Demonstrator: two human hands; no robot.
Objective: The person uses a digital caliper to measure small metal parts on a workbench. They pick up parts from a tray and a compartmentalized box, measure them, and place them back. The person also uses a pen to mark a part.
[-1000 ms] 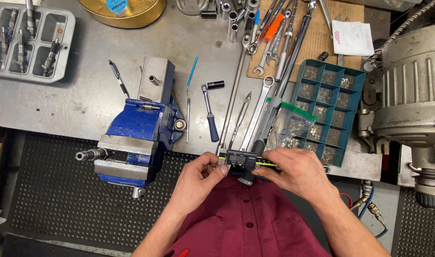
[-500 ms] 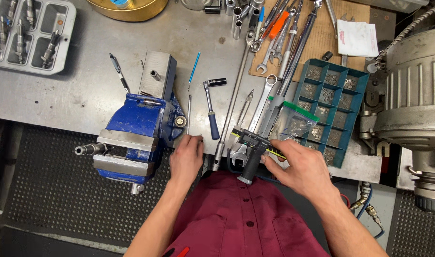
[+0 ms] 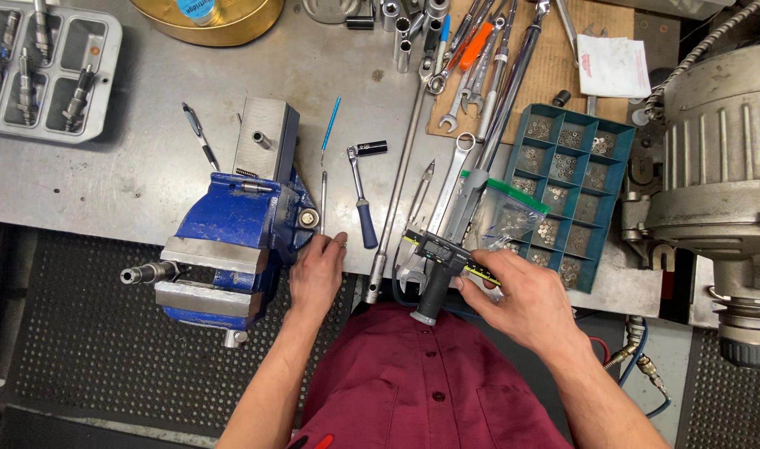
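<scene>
— What's the right hand (image 3: 525, 301) got?

— A digital caliper (image 3: 446, 256), pinched at its yellow-edged beam between thumb and fingers, held just over the near edge of the workbench (image 3: 147, 187). A dark cylindrical handle (image 3: 434, 291) hangs just below the grip, toward the red shirt.

— How would it handle?

— Stiff, fairly light and, I'd judge, delicate: the readout body and thin measuring tips want care, so the beam where the fingers sit looks the sound place to hold.

— And the left hand (image 3: 317, 270)?

— Holding nothing, fingers loosely extended, tips at the bench edge just beside the blue vise (image 3: 230, 241) and the foot of a thin rod (image 3: 322, 199).

— Containers?

— Just beyond the grip lies a clear zip bag (image 3: 513, 220) of small metal washers or nuts, touching a teal compartment tray (image 3: 571, 187) with similar small hardware sorted in its cells. Far off to the left, a grey tray (image 3: 47, 71) holds bits or sockets in its compartments. At the far edge is a brass-coloured round tin (image 3: 209, 21); its contents I can't tell.

— Between them?

— A ratchet (image 3: 361, 195) and long wrenches (image 3: 479, 75), lying loose.
</scene>
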